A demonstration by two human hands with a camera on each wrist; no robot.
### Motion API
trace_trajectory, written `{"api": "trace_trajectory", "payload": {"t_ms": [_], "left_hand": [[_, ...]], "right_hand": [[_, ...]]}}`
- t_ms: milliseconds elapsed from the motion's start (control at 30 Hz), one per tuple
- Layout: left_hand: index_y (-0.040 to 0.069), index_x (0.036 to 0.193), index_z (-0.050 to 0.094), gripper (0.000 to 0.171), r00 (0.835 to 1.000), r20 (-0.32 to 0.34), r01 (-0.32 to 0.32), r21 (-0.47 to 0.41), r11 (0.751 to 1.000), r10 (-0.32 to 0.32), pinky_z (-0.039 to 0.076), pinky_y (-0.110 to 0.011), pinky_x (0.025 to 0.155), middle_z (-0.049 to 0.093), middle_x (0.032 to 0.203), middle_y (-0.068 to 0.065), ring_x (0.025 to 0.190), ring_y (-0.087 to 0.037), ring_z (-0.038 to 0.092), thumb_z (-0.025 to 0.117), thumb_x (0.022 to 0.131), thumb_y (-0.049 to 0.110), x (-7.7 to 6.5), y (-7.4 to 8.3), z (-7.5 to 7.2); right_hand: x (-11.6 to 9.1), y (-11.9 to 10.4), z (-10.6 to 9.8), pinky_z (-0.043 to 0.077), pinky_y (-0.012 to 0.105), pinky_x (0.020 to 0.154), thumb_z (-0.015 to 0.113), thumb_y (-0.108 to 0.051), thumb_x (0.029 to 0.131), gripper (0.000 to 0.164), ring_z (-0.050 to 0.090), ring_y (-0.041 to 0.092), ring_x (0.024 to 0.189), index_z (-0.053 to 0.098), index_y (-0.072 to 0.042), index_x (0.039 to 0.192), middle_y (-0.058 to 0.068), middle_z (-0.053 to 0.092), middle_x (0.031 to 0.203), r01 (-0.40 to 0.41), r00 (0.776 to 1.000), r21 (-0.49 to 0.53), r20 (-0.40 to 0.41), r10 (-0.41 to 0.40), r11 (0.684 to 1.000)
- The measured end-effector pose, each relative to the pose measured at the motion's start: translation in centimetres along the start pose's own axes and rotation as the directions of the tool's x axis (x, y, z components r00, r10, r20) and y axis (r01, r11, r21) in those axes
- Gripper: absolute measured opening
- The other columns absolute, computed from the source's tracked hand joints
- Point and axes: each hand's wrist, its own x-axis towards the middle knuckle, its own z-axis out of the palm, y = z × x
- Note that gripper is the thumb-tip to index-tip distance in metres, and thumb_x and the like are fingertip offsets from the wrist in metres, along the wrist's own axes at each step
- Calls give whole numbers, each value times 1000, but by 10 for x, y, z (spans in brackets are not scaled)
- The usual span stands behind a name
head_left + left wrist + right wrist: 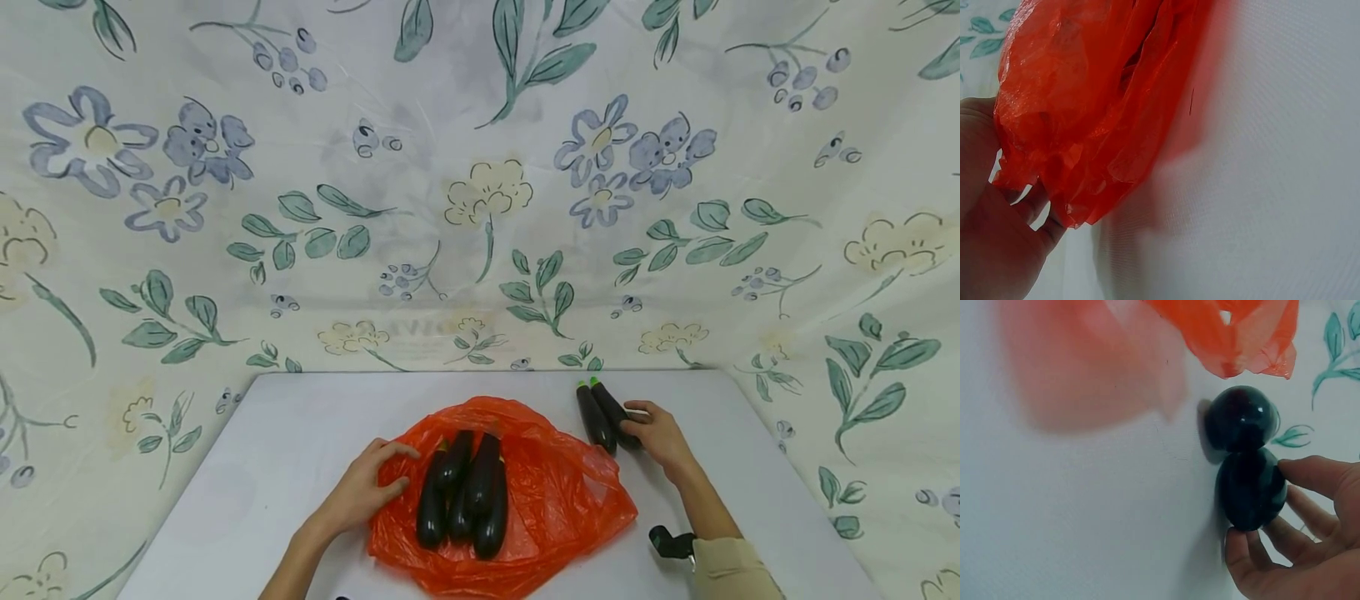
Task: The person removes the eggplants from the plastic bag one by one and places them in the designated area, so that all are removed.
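Note:
Several dark eggplants lie side by side on a red plastic bag spread on the table. At the bag's left edge is my left hand, thumb and fingers apart; in the left wrist view its fingers touch the thin film. Beyond the bag's right side, two more eggplants lie next to each other, one nearer the bag. My right hand grips the outer eggplant near its rounded end, thumb on one side and fingers on the other. It lies against the other eggplant.
A white table bears everything. Behind it hangs a floral cloth, which also rises at both sides. A black wrist-worn device sits at the right wrist, near the beige sleeve.

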Motion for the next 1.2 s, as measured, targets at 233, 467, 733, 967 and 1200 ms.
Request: {"api": "trace_trajectory", "payload": {"t_ms": [233, 467, 733, 967, 1200], "left_hand": [[24, 115, 66, 34, 1000, 0, -10, 5, 1000, 10, 51, -52, 99, 54, 111, -2, 108, -23, 54, 74, 88, 6, 1, 1, 0], [24, 115, 67, 34, 1000, -5, -5, 7, 1000, 5, 52, -53, 99, 54, 111, -2, 107, -23, 55, 74, 88, 6, 2, 1, 1], [23, 115, 67, 34, 1000, -4, -17, 6, 1000, 17, 53, -51, 97, 54, 109, -2, 105, -22, 54, 74, 87, 5, 2, 0, 1], [23, 115, 67, 34, 1000, -6, -19, 6, 1000, 19, 52, -52, 98, 55, 110, -2, 106, -23, 55, 74, 88, 5, 2, -1, 1], [24, 115, 67, 34, 1000, -7, -16, 7, 1000, 16, 52, -52, 98, 54, 108, -2, 105, -22, 55, 74, 88, 5, 2, -1, 1]], "right_hand": [[0, 0, 1, 49, 53, 103, 60, -21, 99, 50, 56, 41, 123, 47, 0, 143, 31, 51, 142, -17, 1000, -24, 7, 17, 1000], [0, 0, 1, 48, 55, 103, 62, -25, 99, 53, 56, 42, 122, 47, 0, 143, 32, 50, 142, -23, 1000, -33, 2, 23, 999], [0, 3, 0, 46, 56, 104, 60, -27, 99, 54, 53, 42, 124, 45, -2, 145, 31, 47, 144, -43, 999, -53, -7, 43, 998], [-1, 2, -2, 46, 55, 105, 61, -28, 99, 56, 53, 42, 124, 43, -2, 146, 30, 45, 146, -61, 998, -51, -12, 61, 997], [-3, 1, -4, 46, 54, 106, 61, -28, 99, 57, 53, 42, 125, 43, -2, 146, 30, 47, 145, -57, 998, -39, -9, 57, 998]]}}
